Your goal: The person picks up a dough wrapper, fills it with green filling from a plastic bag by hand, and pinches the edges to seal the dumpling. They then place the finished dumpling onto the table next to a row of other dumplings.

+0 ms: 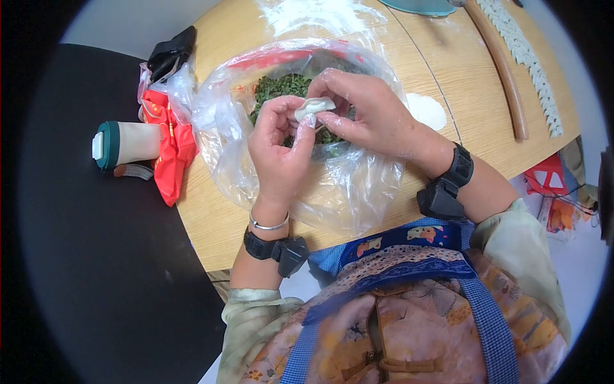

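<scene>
A small folded piece of white dough [314, 109] is pinched between both hands above a plastic-lined bowl. My left hand [279, 131] has its thumb and curled fingers on the dough's left and lower side. My right hand [368, 112] holds the right end with bent fingers and thumb. Below them, chopped green filling [281, 89] lies in the bowl, partly hidden by the hands. Clear plastic [233, 153] spreads around the bowl's edge. A flat round dough wrapper [426, 112] rests on the table, right of the bowl.
Flour [313, 16] is scattered at the table's back. A wooden rolling pin [502, 70] and a long row of white dough pieces [527, 57] lie at the right. At the left are a green-and-white cup [131, 142], a red bag [171, 147] and a black item [173, 52].
</scene>
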### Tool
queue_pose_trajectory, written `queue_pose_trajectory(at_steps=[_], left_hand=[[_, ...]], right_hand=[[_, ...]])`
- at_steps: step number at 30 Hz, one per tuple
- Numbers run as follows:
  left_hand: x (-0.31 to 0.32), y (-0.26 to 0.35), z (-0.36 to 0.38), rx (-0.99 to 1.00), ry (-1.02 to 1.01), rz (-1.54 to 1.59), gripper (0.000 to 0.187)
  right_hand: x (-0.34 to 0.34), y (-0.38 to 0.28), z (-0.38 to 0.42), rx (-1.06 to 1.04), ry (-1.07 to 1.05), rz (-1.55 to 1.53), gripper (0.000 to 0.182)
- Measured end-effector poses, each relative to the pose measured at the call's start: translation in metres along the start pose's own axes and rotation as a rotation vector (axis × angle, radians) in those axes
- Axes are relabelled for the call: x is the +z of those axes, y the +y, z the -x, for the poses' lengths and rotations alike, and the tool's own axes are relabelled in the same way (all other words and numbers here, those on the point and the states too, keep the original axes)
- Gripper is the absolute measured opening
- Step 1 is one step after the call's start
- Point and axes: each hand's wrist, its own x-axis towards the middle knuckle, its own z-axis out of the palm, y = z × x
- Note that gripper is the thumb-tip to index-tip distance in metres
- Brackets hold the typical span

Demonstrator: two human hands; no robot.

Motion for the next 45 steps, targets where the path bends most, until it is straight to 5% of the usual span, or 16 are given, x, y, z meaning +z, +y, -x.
queue_pose_trajectory(at_steps=[5, 17, 23, 28, 34, 39, 45], left_hand=[[-0.002, 0.000, 0.000, -0.035, 0.014, -0.022, 0.023], [0.001, 0.003, 0.000, 0.007, 0.039, 0.032, 0.034], [-0.014, -0.015, -0.001, 0.121, 0.078, -0.127, 0.032], [-0.006, -0.002, 0.008, 0.033, 0.041, -0.092, 0.026], [0.005, 0.003, 0.010, 0.005, 0.001, -0.140, 0.023], [0.009, 0.001, 0.009, -0.020, 0.022, -0.125, 0.021], [0.006, -0.003, 0.008, -0.059, 0.022, -0.141, 0.025]], right_hand=[[0.003, 0.003, -0.001, 0.169, -0.033, -0.334, 0.023], [-0.005, 0.001, -0.003, 0.228, -0.114, -0.309, 0.020], [-0.039, -0.018, -0.005, 0.112, 0.033, -0.260, 0.016], [-0.146, -0.015, 0.034, 0.028, 0.344, 0.050, 0.018], [-0.313, 0.073, 0.114, 0.405, 0.560, 0.285, 0.017], [-0.326, 0.099, 0.153, 0.616, 0.452, 0.556, 0.018], [-0.319, 0.116, 0.152, 0.389, 0.285, 1.112, 0.015]])
